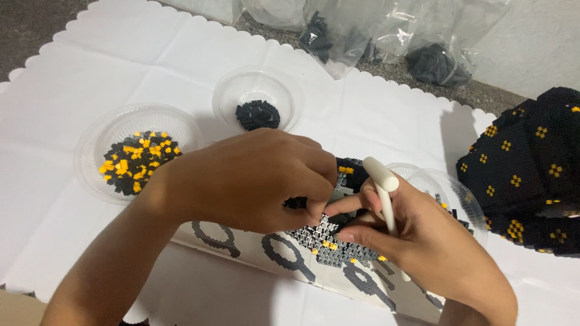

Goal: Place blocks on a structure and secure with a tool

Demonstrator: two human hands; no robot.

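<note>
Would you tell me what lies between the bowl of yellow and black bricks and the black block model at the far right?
In the head view, both hands, left and right, working a grey brick piece, lie between the bowl and model.

the white sheet [90,66] on the worktop looks like thin matt paper with soft fold lines and a wavy cut edge. the two bowls, one with black and yellow bits [138,145] and one with black bits [258,96], are clear shiny plastic. the tiny bricks [326,244] under the hands look like hard plastic with a bumpy, knobbly top. the white tool [382,187] looks smooth and matt. the bags [338,30] at the far edge are thin, crinkly, shiny plastic. the big black model [531,169] looks bumpy and dull.
</note>
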